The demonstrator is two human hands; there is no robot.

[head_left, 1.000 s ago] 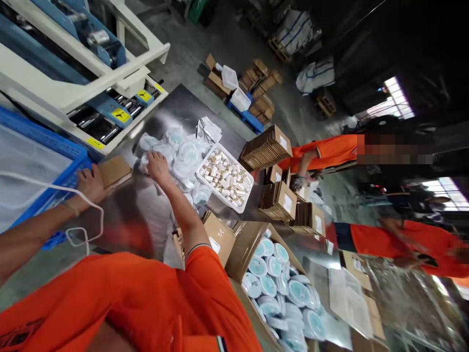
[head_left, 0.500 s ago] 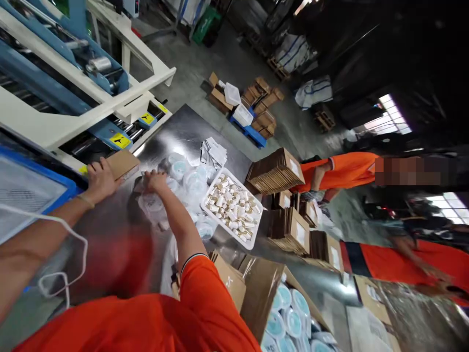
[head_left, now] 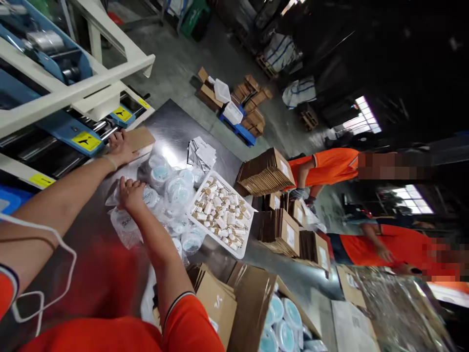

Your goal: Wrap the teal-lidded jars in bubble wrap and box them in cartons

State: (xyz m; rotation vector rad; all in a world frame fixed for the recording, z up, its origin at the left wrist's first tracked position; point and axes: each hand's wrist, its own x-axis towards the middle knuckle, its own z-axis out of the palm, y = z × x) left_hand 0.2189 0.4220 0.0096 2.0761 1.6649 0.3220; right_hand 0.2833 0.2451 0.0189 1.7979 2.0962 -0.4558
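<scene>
My left hand (head_left: 121, 149) grips the near end of a small flat cardboard box (head_left: 142, 139) on the metal table, beside the roller conveyor. Below it, my right hand (head_left: 132, 193) has its fingers curled into the clear plastic of a wrapped round tub (head_left: 150, 196). More bagged tubs with pale blue lids (head_left: 179, 189) are heaped to the right of that hand. Touching the heap is a white plastic basket (head_left: 240, 252) of small white-and-gold bottles (head_left: 220, 210). A stack of printed leaflets (head_left: 202, 152) lies beyond the tubs.
The conveyor (head_left: 88, 139) borders the table on the left. Stacked flat cartons (head_left: 266, 171) stand to the right, near a co-worker in orange (head_left: 331, 166). An open carton (head_left: 252, 303) of blue-lidded tubs is close on my right. A white cable (head_left: 71, 264) hangs at left.
My left hand has slid the cardboard box away from me along the table. My right hand has shifted left, at the near edge of the bagged tubs. The view has turned slightly right.
</scene>
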